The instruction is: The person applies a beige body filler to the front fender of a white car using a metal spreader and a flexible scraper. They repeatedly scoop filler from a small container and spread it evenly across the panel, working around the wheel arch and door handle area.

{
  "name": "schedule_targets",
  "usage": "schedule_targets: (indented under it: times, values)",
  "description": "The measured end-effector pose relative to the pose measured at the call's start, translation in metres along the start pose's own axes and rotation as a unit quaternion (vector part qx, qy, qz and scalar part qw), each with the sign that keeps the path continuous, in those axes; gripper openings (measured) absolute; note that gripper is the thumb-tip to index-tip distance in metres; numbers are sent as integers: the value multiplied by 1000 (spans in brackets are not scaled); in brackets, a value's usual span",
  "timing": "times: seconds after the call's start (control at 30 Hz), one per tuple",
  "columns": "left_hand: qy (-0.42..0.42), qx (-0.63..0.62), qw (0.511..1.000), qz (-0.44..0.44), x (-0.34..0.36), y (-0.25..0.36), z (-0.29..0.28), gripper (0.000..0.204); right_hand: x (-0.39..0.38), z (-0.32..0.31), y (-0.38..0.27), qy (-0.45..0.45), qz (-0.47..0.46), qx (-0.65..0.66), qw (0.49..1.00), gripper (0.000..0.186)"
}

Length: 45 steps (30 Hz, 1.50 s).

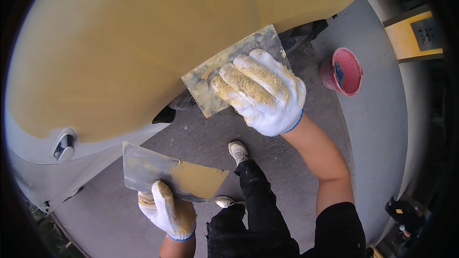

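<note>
Across the top and left spreads a car's body panel [124,52], coated in yellowish-tan filler, with bare white paint below. My right hand [275,98], in a white knit glove smeared with filler, is closed on a flat, filler-stained spreader [203,88]. The spreader's upper-left edge lies at the panel's lower border; whether it touches cannot be made out. Lower left, my left hand [174,212], gloved alike, grips a thin grey putty board [148,162] with its thumb on top. Tan filler [201,179] covers the board's right part.
A recessed door handle [64,147] shows on the car's white paint at left. To the right, a pink-red bucket [344,74] stands on the grey floor [377,129]. Beyond it is a yellow panel [413,36]. My shoes [238,152] are below my hands. A dark-clothed person [406,215] appears lower right.
</note>
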<state>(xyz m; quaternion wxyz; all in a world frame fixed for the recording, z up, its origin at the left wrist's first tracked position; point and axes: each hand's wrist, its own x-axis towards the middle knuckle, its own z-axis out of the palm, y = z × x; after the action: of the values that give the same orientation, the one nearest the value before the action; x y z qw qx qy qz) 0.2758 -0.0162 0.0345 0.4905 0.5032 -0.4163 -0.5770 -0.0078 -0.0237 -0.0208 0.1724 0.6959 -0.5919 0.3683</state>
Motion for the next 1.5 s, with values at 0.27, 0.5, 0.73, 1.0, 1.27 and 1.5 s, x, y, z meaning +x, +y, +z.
schedule_targets:
  times: [0.27,0.5,0.73,1.0,1.27,1.5]
  values:
    - [-10,11,1000,-18,0,1,-3,47,-20,40,23,23,24,-85,996,32]
    - [-20,-61,996,-57,2,9,-9,39,39,-68,17,69,31,-2,997,42]
    - [-8,-142,987,-70,0,-1,-18,37,174,-62,7,-6,-96,-37,995,26]
    - [5,-133,989,-65,-2,-7,-24,34,227,-19,14,52,-26,-159,986,24]
    - [3,-144,988,-63,-3,-6,-23,35,250,-31,17,-19,-104,-194,975,22]
    - [-3,-140,987,-74,-3,-3,-22,35,224,-14,7,108,-159,-75,979,27]
